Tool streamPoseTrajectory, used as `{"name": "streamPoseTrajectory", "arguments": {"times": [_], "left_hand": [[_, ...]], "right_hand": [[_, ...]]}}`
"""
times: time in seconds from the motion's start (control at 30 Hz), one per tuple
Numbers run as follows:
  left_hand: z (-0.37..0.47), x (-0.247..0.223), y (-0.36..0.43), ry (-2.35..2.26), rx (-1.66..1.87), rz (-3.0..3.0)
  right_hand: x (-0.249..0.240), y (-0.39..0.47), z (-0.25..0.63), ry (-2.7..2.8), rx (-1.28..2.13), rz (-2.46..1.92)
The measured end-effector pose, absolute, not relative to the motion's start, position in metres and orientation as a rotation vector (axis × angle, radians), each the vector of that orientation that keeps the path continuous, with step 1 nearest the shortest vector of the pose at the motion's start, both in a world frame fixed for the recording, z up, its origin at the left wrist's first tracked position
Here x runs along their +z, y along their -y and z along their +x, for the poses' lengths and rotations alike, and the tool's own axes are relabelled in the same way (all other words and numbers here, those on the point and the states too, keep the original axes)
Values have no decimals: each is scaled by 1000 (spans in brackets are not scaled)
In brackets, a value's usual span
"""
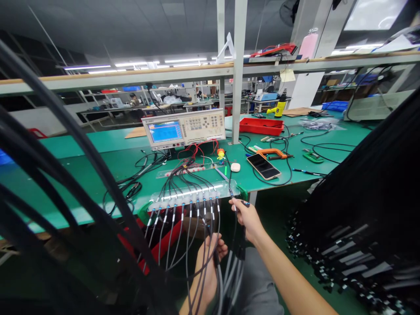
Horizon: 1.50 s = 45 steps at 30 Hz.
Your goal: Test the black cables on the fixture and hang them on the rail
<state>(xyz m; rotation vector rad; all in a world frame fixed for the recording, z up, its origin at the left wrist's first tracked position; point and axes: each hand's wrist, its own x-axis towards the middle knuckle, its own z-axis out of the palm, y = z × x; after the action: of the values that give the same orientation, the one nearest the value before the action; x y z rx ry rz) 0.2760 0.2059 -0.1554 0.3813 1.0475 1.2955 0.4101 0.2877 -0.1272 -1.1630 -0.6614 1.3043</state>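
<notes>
Right grip point(246, 218) pinches a cable point(232, 195), connection apparently pending, with connected cables point(197, 211) leftward; left grip point(208, 264) curls below-left, hold unclear.

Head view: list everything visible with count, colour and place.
Bench: 1, green, centre
Test instrument: 1, pale, mid-bench
Tray: 1, red, back right
Clear strips: 2, transparent, bench front
Phone: 1, black screen, front edge
Case: 1, white, beside phone
Clamp: 1, orange, behind phone
Toy: 1, orange-yellow, beside case
Bottle: 1, pink, upper right
Cables: many, black, throughout
Left hand: 1, bare, among cables
Right hand: 1, bare, fingers on cable
</notes>
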Motion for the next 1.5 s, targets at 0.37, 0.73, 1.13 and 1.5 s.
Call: {"name": "streamPoseTrajectory", "arguments": {"times": [0.37,0.73,1.13,1.5], "left_hand": [[279,-158,-204,-1044,1279,456],[281,-148,-200,-1075,1249,593],[283,-144,-201,-1098,1227,574],[277,-153,-201,-1089,1232,597]], "right_hand": [[-121,-297,408,594,1273,-1167],[-131,-297,414,627,1323,-1141],[-128,-302,412,637,1332,-1147],[-134,-270,413,695,1456,-1150]]}}
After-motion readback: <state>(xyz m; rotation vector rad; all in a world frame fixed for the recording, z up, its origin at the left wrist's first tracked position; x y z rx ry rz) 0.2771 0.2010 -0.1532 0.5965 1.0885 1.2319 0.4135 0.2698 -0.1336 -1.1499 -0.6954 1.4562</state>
